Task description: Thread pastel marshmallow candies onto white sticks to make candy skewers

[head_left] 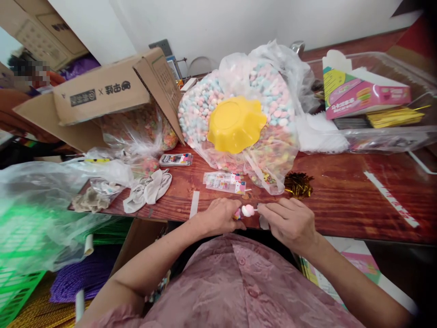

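Near the table's front edge, my left hand (pixel 221 217) is closed on a small printed plastic bag (pixel 237 212), mostly hidden by the fingers. A pink and white marshmallow (pixel 247 210) sits between my two hands, beside the bag's visible end. From its right side runs a thin white stick (pixel 256 209), pinched in the fingers of my right hand (pixel 292 223). Just beyond my hands lie flat printed bags (pixel 223 182). A bundle of gold twist ties (pixel 299 185) rests behind my right hand, and a whitish strip (pixel 194 204) lies left of my left hand.
A large clear bag of pastel marshmallows (pixel 201 107) stands at the back, a yellow scalloped bowl (pixel 235 125) upside down on it. Left are an open cardboard box (pixel 105 93) and gloves (pixel 148 191). Right stands a clear tray (pixel 392 134). Part of another person (pixel 20 114) shows far left.
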Demonstrator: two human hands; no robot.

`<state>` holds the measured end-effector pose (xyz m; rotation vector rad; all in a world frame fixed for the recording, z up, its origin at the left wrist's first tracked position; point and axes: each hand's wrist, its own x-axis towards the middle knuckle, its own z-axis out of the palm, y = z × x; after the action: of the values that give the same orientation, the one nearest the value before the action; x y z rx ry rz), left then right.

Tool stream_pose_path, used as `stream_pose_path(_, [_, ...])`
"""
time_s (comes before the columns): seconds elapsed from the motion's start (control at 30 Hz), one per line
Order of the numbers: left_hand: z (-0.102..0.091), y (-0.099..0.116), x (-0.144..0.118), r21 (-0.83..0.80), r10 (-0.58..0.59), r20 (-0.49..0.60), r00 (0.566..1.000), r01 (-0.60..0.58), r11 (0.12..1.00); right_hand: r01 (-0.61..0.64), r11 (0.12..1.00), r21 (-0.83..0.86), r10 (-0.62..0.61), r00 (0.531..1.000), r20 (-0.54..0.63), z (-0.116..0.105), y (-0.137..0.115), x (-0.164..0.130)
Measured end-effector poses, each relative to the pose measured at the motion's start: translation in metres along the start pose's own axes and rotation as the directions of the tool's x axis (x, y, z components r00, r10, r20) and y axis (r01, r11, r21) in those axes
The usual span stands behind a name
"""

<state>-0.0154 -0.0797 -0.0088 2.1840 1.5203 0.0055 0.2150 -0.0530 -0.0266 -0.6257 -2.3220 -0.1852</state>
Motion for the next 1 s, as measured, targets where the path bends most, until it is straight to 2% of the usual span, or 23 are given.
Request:
stream_pose_path(0.1, [-0.002,0.003,0.005,-0.111,0.056,0.049,0.997,-0.050,0.993,0.115,0.993,0.012,-0.116,0.993,0.036,-0.005,0.008,0.005])
stream_pose_path(0.2, [-0.004,0.007,0.011,-0.155,0.075,0.048,0.996,-0.066,0.986,0.161,0.985,0.066,-0.169,0.975,0.142,-0.005,0.010,0.007])
stream_pose_path(0.37, [-0.005,0.013,0.013,-0.012,0.021,0.029,0.999,-0.020,1.000,-0.002,0.989,0.145,-0.042,0.952,0.304,-0.008,0.008,0.007])
stream_pose_path(0.43, [-0.004,0.013,0.011,0.060,-0.003,0.028,1.000,0.001,0.998,-0.016,0.991,0.131,-0.025,0.952,0.305,-0.012,0.009,0.010])
stream_pose_path(0.5, [-0.003,0.012,0.010,0.061,0.005,0.053,0.999,-0.008,0.998,0.023,0.996,0.090,-0.048,0.955,0.294,-0.017,0.012,0.014])
stream_pose_path(0.63, [-0.005,0.012,0.011,-0.147,0.082,0.091,0.993,-0.068,0.987,0.139,0.990,0.027,-0.142,0.955,0.261,-0.023,0.016,0.022])
stream_pose_path(0.77, [-0.008,0.014,0.013,-0.270,0.119,0.081,0.990,-0.093,0.958,0.176,0.983,0.044,-0.181,0.951,0.250,-0.021,0.014,0.022])
stream_pose_path(1.0, [0.008,0.014,0.016,-0.213,0.095,0.035,0.995,-0.085,0.973,0.141,0.979,0.145,-0.180,0.935,0.306,-0.006,-0.007,0.020])
